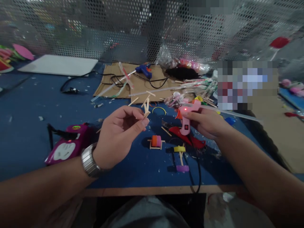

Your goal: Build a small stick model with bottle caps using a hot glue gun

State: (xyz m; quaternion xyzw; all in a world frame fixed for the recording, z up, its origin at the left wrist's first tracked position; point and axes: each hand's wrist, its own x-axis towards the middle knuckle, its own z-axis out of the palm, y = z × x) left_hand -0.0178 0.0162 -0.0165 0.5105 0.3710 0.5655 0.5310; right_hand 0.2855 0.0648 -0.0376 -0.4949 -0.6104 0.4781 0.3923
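Observation:
Between thumb and fingertips my left hand (118,134) pinches a small frame of thin wooden sticks (147,108), raised above the blue table. My right hand (209,122) grips a pink glue gun (186,117) with its red light lit; its nozzle points left toward the stick frame, apart from it. A clear glue stick (232,114) juts out of the gun's back. Below the hands lie a stick frame with an orange and pink roller (156,141) and a stick piece with a yellow ring (179,148) and a purple ring (182,168).
A purple power box (68,142) stands at left. Behind, a blue glue gun (144,71) lies on cardboard (109,71). Red-handled scissors or pliers (187,137) rest under the pink gun. The gun's black cable (199,171) hangs over the table's front edge. A white board (59,65) lies back left.

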